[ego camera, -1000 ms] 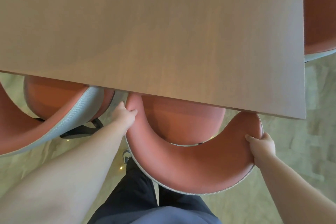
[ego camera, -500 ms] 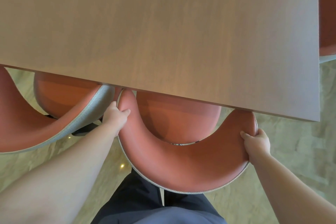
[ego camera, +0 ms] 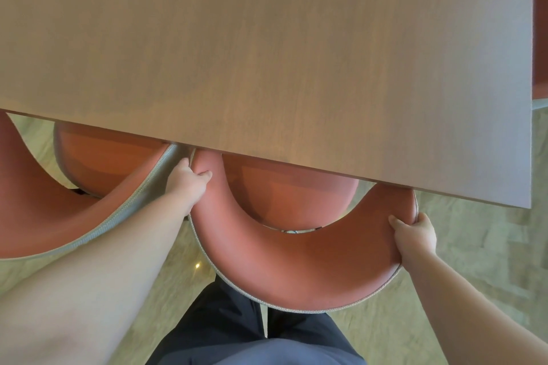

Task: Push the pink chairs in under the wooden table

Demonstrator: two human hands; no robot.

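A pink chair (ego camera: 296,270) with a curved backrest stands right in front of me. Most of its seat (ego camera: 290,187) is under the near edge of the wooden table (ego camera: 267,53). My left hand (ego camera: 189,179) grips the left end of the backrest, thumb over the top. At the right end, my right hand (ego camera: 413,234) grips the backrest, its fingers wrapped round the outside. A second pink chair (ego camera: 77,210) sits to the left, its seat partly under the table.
A third pink chair (ego camera: 540,38) shows at the right edge beyond the table's end. My dark trousers (ego camera: 237,320) are just behind the middle chair. Pale stone floor (ego camera: 474,246) lies around the table's corner.
The chair I hold has slid further under the table, with less of its seat showing. Both hands kept their grip and moved forward with it.
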